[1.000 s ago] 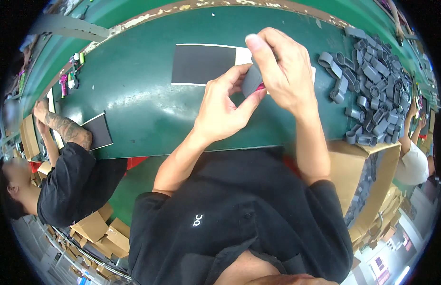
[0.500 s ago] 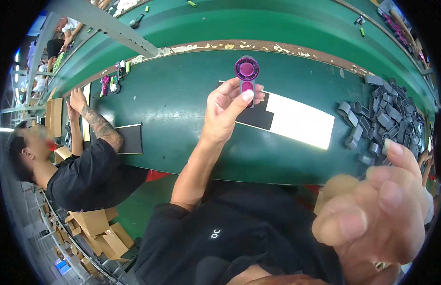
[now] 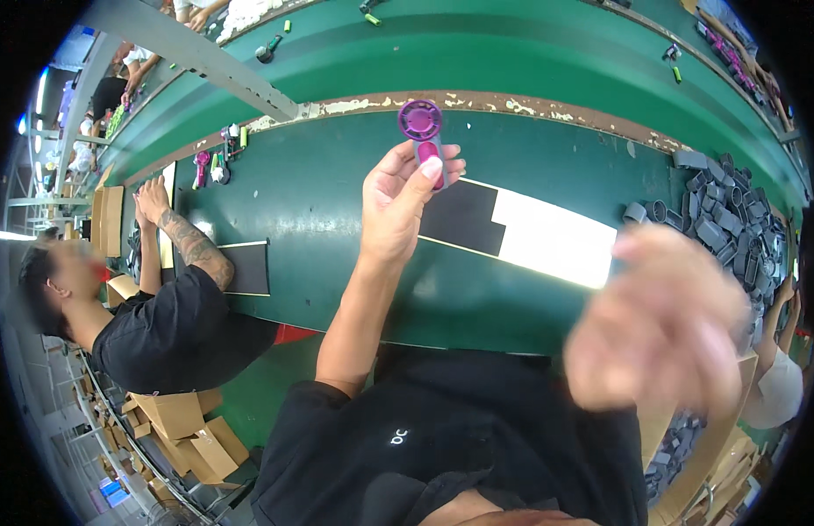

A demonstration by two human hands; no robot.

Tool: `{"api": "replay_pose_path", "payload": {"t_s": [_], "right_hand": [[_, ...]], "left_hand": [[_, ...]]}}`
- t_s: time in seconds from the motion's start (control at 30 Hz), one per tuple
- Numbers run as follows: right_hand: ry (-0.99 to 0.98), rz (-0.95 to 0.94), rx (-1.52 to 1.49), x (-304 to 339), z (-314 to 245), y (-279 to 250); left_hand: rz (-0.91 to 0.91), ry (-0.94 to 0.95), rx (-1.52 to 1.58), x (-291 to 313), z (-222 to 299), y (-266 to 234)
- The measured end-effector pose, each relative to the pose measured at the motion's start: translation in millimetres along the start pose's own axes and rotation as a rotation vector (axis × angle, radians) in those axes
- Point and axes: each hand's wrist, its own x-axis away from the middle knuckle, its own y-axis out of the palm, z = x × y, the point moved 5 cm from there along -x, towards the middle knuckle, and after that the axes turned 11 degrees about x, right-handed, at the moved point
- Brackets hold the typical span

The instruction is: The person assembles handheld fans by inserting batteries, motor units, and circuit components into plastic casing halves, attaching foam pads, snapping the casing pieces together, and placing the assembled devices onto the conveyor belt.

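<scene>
My left hand [image 3: 389,206] is closed around the grey handle of a small handheld fan [image 3: 420,121], its thumb pressed on the magenta panel. The fan's round purple head points up, above the middle of the green workbench [image 3: 328,202]. On the right, close to the camera, my right hand [image 3: 657,324] is smeared by motion, so its fingers cannot be made out and nothing shows in them. Behind the left hand lies a flat black and white sheet [image 3: 556,237]. The blurred right hand overlaps the sheet's right corner in view.
Grey hollow plastic parts [image 3: 718,206] are heaped at the bench's right end. A co-worker [image 3: 174,324] in black sits at the left, beside a dark mat [image 3: 249,267] and several fan parts [image 3: 218,167]. A metal post [image 3: 205,61] slants across the far left. Cardboard boxes [image 3: 192,438] stand lower left.
My left hand and the fan have shifted a little to the left in view. My right hand has moved up and away from the lower right corner, uncovering a box of grey parts.
</scene>
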Motion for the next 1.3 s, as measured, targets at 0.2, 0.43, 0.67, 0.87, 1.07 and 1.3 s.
{"api": "replay_pose_path", "payload": {"t_s": [0.2, 0.43, 0.67, 0.87, 1.07, 1.3], "right_hand": [[0.752, -0.755, -0.446, 153.5, 17.0, 133.0], [0.324, -1.145, -0.316, 204.8, -38.3, 187.5], [0.372, -1.002, -0.451, 205.2, -29.9, 176.1], [0.376, -1.013, -0.463, 214.1, -31.2, 182.6], [0.369, -0.965, -0.454, 205.6, -27.9, 180.1], [0.35, -0.988, -0.472, 213.6, -28.9, 180.1]], "left_hand": [[0.012, 0.058, -0.015, -21.0, 18.9, -4.6], [-0.024, 0.068, -0.118, -41.2, 24.6, 7.2], [-0.015, 0.035, -0.178, -50.9, 14.1, 17.0], [-0.034, -0.004, -0.145, -60.6, 4.8, 15.7], [-0.083, 0.014, -0.168, -72.1, 1.4, 26.0], [0.04, -0.049, -0.477, -137.8, -53.6, -25.5]]}}
